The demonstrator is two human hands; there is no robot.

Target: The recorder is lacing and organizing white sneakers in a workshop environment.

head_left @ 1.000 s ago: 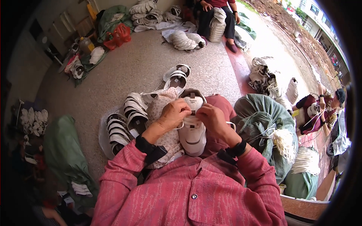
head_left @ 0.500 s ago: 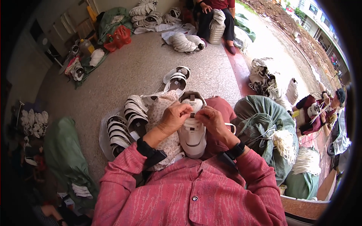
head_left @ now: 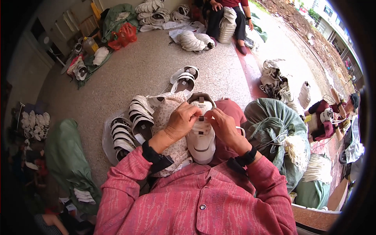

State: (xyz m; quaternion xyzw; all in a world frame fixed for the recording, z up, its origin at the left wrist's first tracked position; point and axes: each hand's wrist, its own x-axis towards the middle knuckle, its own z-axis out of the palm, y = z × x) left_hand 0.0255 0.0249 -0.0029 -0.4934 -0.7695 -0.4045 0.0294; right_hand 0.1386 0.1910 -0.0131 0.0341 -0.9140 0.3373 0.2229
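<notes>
White shoe [head_left: 201,148] lies under left hand [head_left: 181,120] and right hand [head_left: 225,124], each grip pinched together.

The red shirt [head_left: 168,207] is buttoned and pale-sprigged, worn with two black wristbands [head_left: 150,154].

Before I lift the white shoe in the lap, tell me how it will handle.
The white shoe probably keeps its shape at the toe, which looks rounded. The lace likely flops, since it curves loosely past the right hand.
</notes>
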